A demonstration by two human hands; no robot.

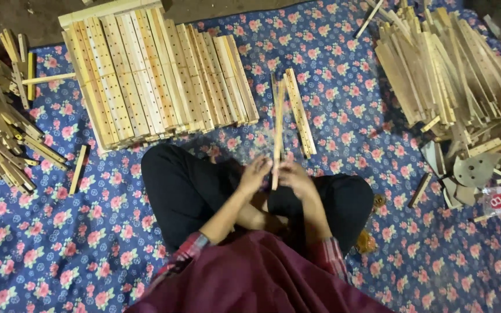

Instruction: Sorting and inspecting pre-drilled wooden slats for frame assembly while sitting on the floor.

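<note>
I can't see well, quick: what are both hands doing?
Left hand: closed on the wooden strip.
Right hand: closed on the same strip.

we have one view only, worn on the head, facing steeply down over our own lap at close range; ahead it reaches the blue cloth printed with pink flowers (343, 64) spread on the floor, up to its far edge.

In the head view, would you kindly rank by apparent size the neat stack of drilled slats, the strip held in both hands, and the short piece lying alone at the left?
1. Stack of drilled slats, by far the largest.
2. Held strip.
3. Short loose piece, smallest.
</note>
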